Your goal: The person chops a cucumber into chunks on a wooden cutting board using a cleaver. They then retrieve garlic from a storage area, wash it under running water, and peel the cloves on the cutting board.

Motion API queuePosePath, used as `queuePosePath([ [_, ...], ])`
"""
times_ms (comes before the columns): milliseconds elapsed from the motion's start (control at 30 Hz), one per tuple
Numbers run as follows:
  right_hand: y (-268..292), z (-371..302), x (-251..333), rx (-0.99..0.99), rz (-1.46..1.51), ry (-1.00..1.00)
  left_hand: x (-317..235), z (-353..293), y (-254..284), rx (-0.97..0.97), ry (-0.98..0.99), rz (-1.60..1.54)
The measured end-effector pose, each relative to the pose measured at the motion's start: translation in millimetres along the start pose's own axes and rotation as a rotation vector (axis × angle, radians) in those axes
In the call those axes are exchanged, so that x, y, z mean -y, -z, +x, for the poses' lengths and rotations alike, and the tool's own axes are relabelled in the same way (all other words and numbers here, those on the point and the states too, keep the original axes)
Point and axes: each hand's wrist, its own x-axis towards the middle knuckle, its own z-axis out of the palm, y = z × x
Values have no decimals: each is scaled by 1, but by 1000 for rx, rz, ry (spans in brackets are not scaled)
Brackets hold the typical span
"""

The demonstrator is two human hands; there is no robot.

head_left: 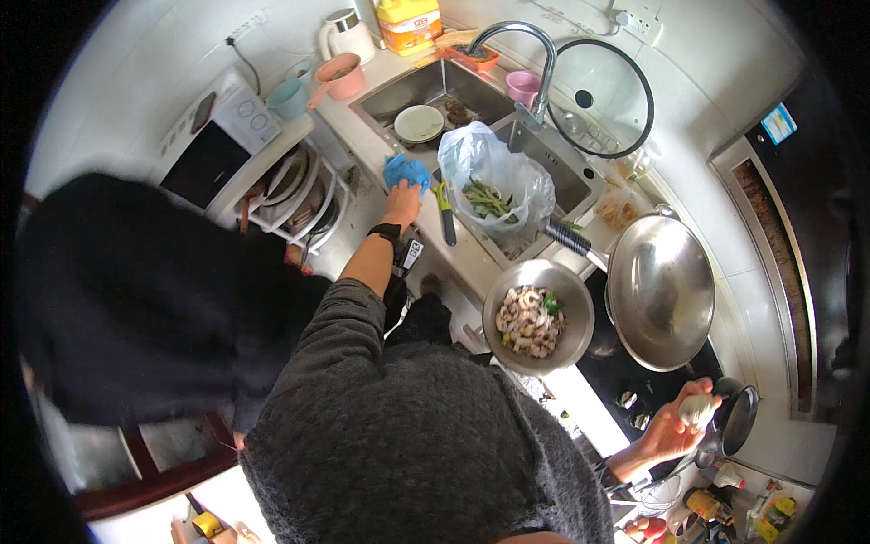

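Observation:
My left hand point(405, 201) reaches to the counter edge by the sink, its fingers closed on a crumpled blue cloth point(404, 170). Close by lies a slim tool with a green and black handle point(446, 215). At the lower right, my right hand point(666, 439) is raised near the stove, gripping a whitish garlic bulb point(697, 411). Between the hands, a steel bowl point(584, 332) holds peeled shrimp point(528, 325) with a bit of green. A clear plastic bag point(536, 177) with green vegetable scraps point(489, 201) sits at the sink's near edge.
A steel wok point(662, 295) stands on the black stove point(598, 381), its handle pointing toward the sink. Beneath the faucet point(546, 68), the double sink point(381, 100) contains a pale plate point(419, 124). A glass lid point(603, 98) leans on the wall. A dark garment-covered shape point(145, 299) fills the left.

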Motion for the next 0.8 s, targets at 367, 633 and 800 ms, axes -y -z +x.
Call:
queuePosePath([
  [367, -37, 27, -219, -260, -533, 204, 178, 175, 24, -326, -111, -164],
  [633, -84, 198, -479, -246, -533, -163, 240, 328, 84, -450, -259, -490],
  [800, -81, 266, -595, -212, -533, -302, 225, 429, 63, -511, -234, -438],
])
